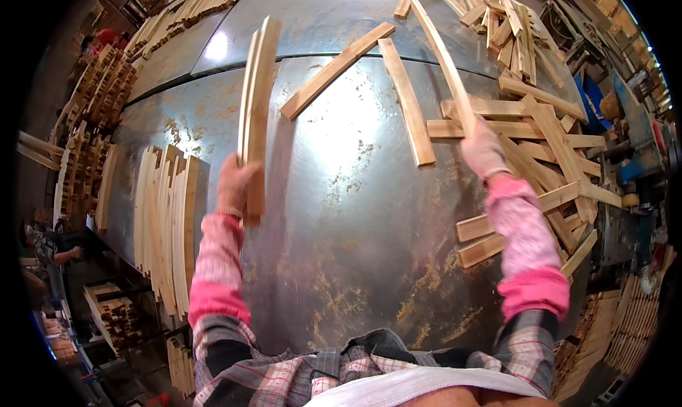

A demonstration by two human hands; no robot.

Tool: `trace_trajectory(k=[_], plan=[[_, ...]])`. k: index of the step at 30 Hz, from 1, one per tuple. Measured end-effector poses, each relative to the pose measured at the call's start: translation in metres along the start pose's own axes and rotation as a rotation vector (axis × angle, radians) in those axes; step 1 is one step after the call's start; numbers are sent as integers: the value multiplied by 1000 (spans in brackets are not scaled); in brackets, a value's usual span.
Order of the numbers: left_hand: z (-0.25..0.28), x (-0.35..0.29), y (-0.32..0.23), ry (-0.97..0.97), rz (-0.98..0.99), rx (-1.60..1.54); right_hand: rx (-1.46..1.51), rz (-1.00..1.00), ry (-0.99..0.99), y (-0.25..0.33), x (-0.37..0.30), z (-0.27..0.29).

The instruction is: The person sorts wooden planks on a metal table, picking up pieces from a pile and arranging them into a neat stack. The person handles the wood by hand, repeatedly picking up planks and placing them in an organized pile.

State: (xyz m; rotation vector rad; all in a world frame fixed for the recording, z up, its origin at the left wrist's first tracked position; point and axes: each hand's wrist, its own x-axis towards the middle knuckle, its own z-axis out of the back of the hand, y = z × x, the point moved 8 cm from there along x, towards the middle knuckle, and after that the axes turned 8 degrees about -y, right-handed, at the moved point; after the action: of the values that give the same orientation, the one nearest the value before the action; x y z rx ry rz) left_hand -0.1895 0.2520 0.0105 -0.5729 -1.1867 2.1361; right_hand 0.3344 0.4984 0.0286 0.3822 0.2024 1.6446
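The bundle of strips [260,94] is pale, straight-edged wood, with smooth flat faces and squared ends, several lengths lying side by side. Its long axis runs away from the person, the far end leaning slightly right. It stands left of centre, near its lower end closed in the left grip [236,183]; whether that end touches the metal beneath, I cannot tell.

The right grip [485,150] is closed around the near end of a single long strip [442,59], slender and light-toned, whose far end slants away to the left.

Between them, two loose strips [407,103] lie flat, one slanting up to the right, the other pointing away with its far end tilted left. Just beside the right grip, a jumbled heap [558,158] of strips crosses at many angles. To the left, a row of strips [167,222] lies roughly parallel, pointing away. The surface [355,250] is grey, shiny metal, seamed and streaked with tan dust. Pink sleeve covers [526,229], softly wrinkled, wrap both forearms.
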Motion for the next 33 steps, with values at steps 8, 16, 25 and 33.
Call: trace_trajectory(k=[8, 16, 25, 33], plan=[[-125, 122, -36, 207, 155, 8, -349, -257, 365, 78, -31, -122], [-171, 162, -3, 311, -12, 228, -31, -250, 374, 61, -29, -133], [-231, 3, -6, 480, 280, -304, 404, -182, 606, 144, -155, -153], [-187, -105, 55, 619, 643, -619, 903, -437, 845, 119, -287, -101]])
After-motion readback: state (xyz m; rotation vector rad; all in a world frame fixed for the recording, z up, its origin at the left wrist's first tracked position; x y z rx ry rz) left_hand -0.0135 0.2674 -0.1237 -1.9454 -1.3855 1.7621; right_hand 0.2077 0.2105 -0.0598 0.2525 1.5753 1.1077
